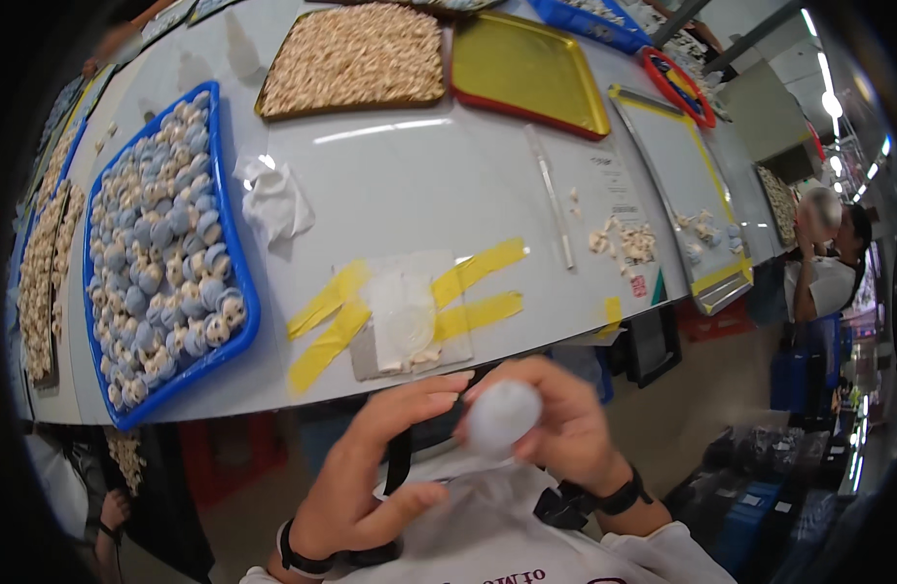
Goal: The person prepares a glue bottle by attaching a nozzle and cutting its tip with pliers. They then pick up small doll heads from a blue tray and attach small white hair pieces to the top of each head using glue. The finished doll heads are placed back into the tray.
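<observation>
My right hand is wrapped round a whitish plastic bottle, held over my lap just off the table edge, its rounded end facing up. Close by on the left, my left hand has its fingers stretched out and its thumb apart. Its fingertips reach toward the bottle; whether they touch it, I cannot tell. Beyond both hands, a pale work plate lies at the table edge, with strips of yellow tape beside it. It carries a whitish round patch and a few small cream pieces.
Left stands a blue tray of blue-and-cream pieces, beside a crumpled tissue. At the back are a tray of cream pieces and a yellow tray. Right lie a clear tube, loose pieces and a taped frame.
</observation>
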Available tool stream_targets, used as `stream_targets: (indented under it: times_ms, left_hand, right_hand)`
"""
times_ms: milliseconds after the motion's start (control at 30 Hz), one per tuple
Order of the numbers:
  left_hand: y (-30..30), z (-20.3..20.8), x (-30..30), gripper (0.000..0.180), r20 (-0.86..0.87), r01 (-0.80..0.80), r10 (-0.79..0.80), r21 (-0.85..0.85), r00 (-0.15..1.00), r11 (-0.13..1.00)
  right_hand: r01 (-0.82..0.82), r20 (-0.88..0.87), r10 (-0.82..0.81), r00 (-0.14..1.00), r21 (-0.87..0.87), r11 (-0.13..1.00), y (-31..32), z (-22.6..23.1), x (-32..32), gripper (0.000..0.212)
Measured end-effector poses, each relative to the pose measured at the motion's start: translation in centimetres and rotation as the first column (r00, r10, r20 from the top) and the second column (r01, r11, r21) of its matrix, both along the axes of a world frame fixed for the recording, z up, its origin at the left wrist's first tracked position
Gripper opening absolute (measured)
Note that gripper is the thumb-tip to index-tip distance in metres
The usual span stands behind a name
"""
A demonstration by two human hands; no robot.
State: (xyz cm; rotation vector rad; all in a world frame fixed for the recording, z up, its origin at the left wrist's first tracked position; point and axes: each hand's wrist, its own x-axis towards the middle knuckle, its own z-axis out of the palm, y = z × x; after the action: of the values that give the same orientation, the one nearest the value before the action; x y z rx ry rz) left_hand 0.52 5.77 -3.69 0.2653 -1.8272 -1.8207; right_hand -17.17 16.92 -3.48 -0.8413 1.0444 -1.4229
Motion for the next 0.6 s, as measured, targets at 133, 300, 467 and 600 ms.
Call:
stream_targets:
  times_ms: [133,300,467,600]
  left_hand:
    - [-0.5,-1.0,2.0,0.019,0.057,-0.333,0.34,-0.105,0.939,0.937]
    - [-1.7,-2.4,2.8,0.014,-0.005,-0.482,0.521,-0.387,0.854,0.786]
    - [-2.8,-1.8,3.4,0.012,-0.134,-0.563,0.663,-0.664,0.736,0.491]
    - [-4.9,-1.2,4.6,0.022,-0.156,-0.464,0.817,-0.874,0.555,0.148]
  right_hand:
    - [0.152,0.062,-0.158,0.985,0.1,0.983,-1.0,0.9,-2.4,0.056]
    - [0.259,-0.214,-0.236,0.948,0.086,0.962,-2.7,1.0,-4.4,0.053]
    - [0.308,-0.231,-0.273,0.934,0.135,0.942,-5.0,1.1,-4.0,0.063]
    - [0.28,-0.116,-0.262,0.958,0.186,0.942,-5.5,1.0,-4.5,0.053]
